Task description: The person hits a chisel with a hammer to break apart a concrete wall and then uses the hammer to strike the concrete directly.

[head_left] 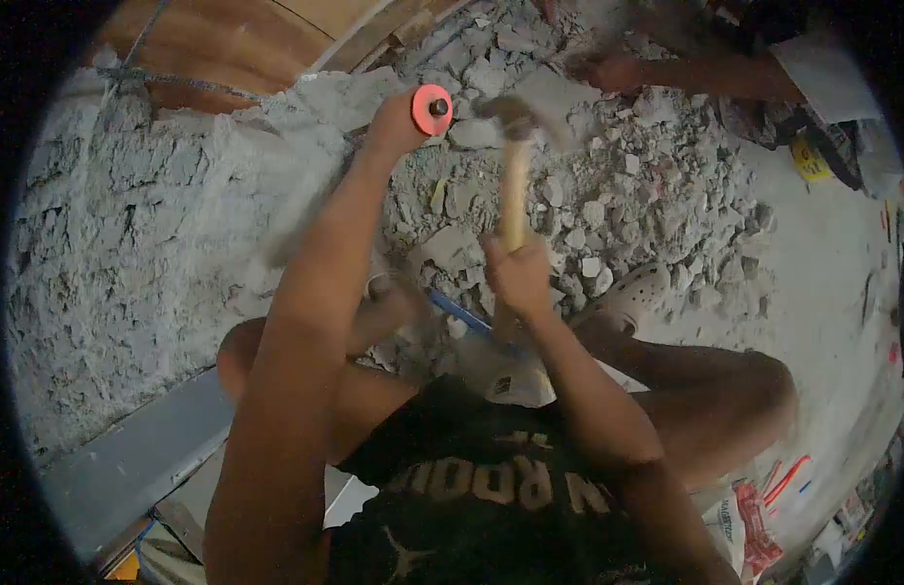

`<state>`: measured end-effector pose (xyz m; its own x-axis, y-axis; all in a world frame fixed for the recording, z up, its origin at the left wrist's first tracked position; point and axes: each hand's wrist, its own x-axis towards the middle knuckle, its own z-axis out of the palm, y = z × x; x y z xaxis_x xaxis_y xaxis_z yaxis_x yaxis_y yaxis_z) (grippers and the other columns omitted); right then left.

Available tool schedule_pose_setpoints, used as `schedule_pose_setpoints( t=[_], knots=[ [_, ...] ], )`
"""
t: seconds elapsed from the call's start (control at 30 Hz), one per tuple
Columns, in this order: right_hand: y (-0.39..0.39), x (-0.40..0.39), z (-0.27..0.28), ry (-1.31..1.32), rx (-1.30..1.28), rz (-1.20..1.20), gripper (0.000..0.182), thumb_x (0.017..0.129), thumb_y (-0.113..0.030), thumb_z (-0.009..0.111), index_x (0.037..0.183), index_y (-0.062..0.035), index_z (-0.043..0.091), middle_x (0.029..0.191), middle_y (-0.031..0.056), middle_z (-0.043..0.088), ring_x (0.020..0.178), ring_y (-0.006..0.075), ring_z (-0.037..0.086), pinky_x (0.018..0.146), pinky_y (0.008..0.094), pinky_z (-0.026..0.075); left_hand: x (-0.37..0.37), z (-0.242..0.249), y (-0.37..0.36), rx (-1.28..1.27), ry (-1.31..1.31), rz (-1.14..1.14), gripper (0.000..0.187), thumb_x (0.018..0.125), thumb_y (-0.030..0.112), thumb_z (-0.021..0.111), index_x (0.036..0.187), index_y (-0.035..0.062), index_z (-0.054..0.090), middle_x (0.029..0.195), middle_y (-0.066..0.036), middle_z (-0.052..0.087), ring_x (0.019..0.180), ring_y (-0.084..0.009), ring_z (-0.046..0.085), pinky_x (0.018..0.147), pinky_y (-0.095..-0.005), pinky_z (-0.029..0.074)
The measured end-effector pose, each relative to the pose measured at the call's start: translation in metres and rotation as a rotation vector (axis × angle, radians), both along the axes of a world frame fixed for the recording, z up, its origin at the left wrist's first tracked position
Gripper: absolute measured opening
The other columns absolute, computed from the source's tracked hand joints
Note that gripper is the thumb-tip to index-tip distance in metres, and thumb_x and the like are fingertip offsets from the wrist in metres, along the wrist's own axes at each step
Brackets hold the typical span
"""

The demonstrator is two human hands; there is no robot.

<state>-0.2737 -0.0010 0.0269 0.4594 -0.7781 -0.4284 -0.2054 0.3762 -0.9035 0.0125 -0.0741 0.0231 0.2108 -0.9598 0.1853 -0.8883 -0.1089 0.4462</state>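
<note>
My left hand (pixel 393 122) is closed around a chisel (pixel 438 107) with a round pink-orange hand guard. Only the guard and the metal striking end show; the rest of the tool is hidden behind my hand. In my right hand (pixel 521 274) is a hammer (pixel 515 190), gripped by its pale wooden handle. The hammer head is smeared by motion and sits just right of the chisel's end, apart from it. Beneath both hands lies broken grey rubble (pixel 452 249), and left of my left forearm is a rough, chipped wall surface (pixel 150 234).
Another person's arm (pixel 686 78) reaches in over the rubble at the upper right. My legs (pixel 705 390) are folded beside the debris. A blue bar (pixel 461 310) lies among the pieces. At lower right are a red and white packet (pixel 754 526) and red-handled tools (pixel 788 480).
</note>
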Motion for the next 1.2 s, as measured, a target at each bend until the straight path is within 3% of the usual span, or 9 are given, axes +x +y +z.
schedule_pose_setpoints(
  t=[0.2, 0.27, 0.37, 0.6, 0.87, 1.0, 1.07, 1.13, 1.2],
  knots=[
    [-0.080, -0.062, 0.107, -0.432, -0.721, -0.506, 0.020, 0.086, -0.022, 0.055, 0.088, -0.0022, 0.058, 0.073, 0.0052, 0.059, 0.064, 0.0192, 0.058, 0.059, 0.0340, 0.048, 0.001, -0.009, -0.003, 0.037, -0.126, 0.044, 0.031, 0.076, 0.024, 0.071, 0.103, 0.0102, 0.065, 0.095, -0.017, 0.067, 0.089, -0.0360, 0.064, 0.074, -0.0415, 0.052],
    [-0.086, -0.067, 0.118, -0.861, -0.422, -0.608, 0.016, 0.085, -0.017, 0.052, 0.091, -0.0030, 0.058, 0.079, 0.0041, 0.060, 0.076, 0.0199, 0.059, 0.067, 0.0361, 0.048, -0.002, -0.006, -0.002, 0.033, -0.114, 0.041, 0.031, 0.076, 0.023, 0.071, 0.103, 0.0104, 0.065, 0.095, -0.016, 0.067, 0.089, -0.0359, 0.064, 0.074, -0.0415, 0.052],
    [-0.064, -0.043, 0.069, 0.435, -0.899, -0.419, 0.021, 0.086, -0.019, 0.053, 0.097, -0.0019, 0.058, 0.080, 0.0038, 0.061, 0.077, 0.0192, 0.059, 0.071, 0.0359, 0.048, 0.002, -0.004, -0.002, 0.084, -0.111, 0.055, 0.030, 0.076, 0.023, 0.071, 0.102, 0.0108, 0.066, 0.095, -0.016, 0.068, 0.089, -0.0358, 0.064, 0.074, -0.0417, 0.052],
    [-0.017, 0.024, -0.004, -0.023, 0.279, 0.046, 0.016, 0.082, -0.016, 0.062, 0.080, 0.0001, 0.058, 0.057, 0.0034, 0.053, 0.047, 0.0159, 0.054, 0.044, 0.0317, 0.044, 0.000, -0.011, -0.002, 0.099, -0.118, 0.115, 0.034, 0.074, 0.022, 0.073, 0.105, 0.0123, 0.064, 0.096, -0.015, 0.068, 0.088, -0.0355, 0.064, 0.074, -0.0425, 0.052],
    [-0.103, -0.057, 0.096, -0.427, -0.676, -0.493, 0.011, 0.086, -0.016, 0.053, 0.082, -0.0060, 0.056, 0.068, 0.0044, 0.055, 0.058, 0.0184, 0.053, 0.057, 0.0315, 0.047, -0.005, -0.005, -0.007, 0.139, -0.206, 0.064, 0.034, 0.076, 0.029, 0.070, 0.105, 0.0132, 0.065, 0.099, -0.015, 0.067, 0.091, -0.0357, 0.063, 0.075, -0.0438, 0.052],
    [-0.112, -0.063, 0.108, -1.252, -0.268, -0.541, 0.017, 0.087, -0.024, 0.051, 0.088, -0.0074, 0.053, 0.073, 0.0079, 0.056, 0.066, 0.0181, 0.054, 0.065, 0.0298, 0.047, -0.001, -0.007, -0.007, 0.175, -0.151, 0.051, 0.034, 0.075, 0.029, 0.070, 0.105, 0.0120, 0.064, 0.100, -0.015, 0.067, 0.093, -0.0359, 0.062, 0.078, -0.0437, 0.051],
    [-0.048, 0.003, 0.013, -0.255, -0.475, -0.430, 0.012, 0.086, -0.017, 0.056, 0.082, -0.0051, 0.054, 0.068, 0.0073, 0.055, 0.058, 0.0175, 0.053, 0.056, 0.0305, 0.046, 0.002, -0.007, -0.005, 0.219, -0.159, 0.069, 0.037, 0.074, 0.029, 0.072, 0.106, 0.0120, 0.064, 0.100, -0.015, 0.067, 0.093, -0.0359, 0.063, 0.078, -0.0435, 0.051],
    [-0.014, 0.036, -0.026, -0.139, 0.484, 0.111, 0.011, 0.084, -0.009, 0.060, 0.077, -0.0028, 0.055, 0.064, 0.0067, 0.055, 0.050, 0.0169, 0.053, 0.046, 0.0312, 0.045, -0.001, -0.013, -0.007, 0.251, -0.166, 0.067, 0.039, 0.073, 0.029, 0.073, 0.107, 0.0121, 0.064, 0.099, -0.015, 0.067, 0.092, -0.0358, 0.063, 0.078, -0.0432, 0.052],
    [-0.010, 0.034, -0.030, -0.256, 0.485, -0.022, 0.015, 0.083, -0.010, 0.062, 0.074, -0.0017, 0.054, 0.052, 0.0043, 0.049, 0.038, 0.0152, 0.046, 0.036, 0.0320, 0.039, 0.014, -0.025, -0.007, 0.035, -0.208, -0.006, 0.038, 0.071, 0.027, 0.075, 0.105, 0.0128, 0.064, 0.100, -0.015, 0.066, 0.090, -0.0357, 0.063, 0.076, -0.0437, 0.052]
  ],
)
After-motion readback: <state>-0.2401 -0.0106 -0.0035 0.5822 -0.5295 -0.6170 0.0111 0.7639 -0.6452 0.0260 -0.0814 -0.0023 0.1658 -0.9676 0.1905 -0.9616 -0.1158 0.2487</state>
